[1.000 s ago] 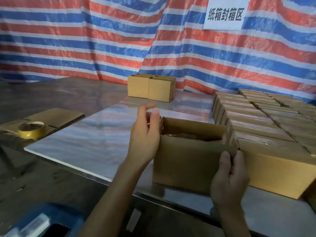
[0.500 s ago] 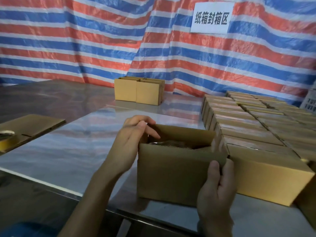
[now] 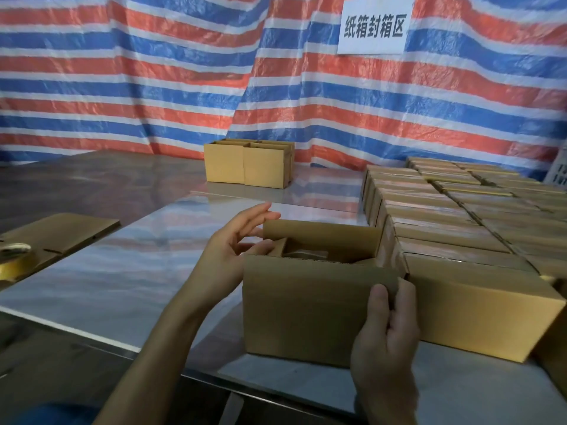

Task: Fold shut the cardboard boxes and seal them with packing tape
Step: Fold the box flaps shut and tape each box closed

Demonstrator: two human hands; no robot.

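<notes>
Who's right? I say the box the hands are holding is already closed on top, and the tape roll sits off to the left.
Not quite. The head view shows the box between the left hand and right hand is open on top, its flaps up. The tape roll does sit off to the left.

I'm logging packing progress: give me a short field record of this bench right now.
box in work: open brown cardboard box, long flaps up
left hand: thumb touches the box's left end flap
right hand: fingers grip its near right corner
tape: yellow tape roll on flat cardboard sheet, far left
done: rows of closed brown cardboard boxes, right
</notes>
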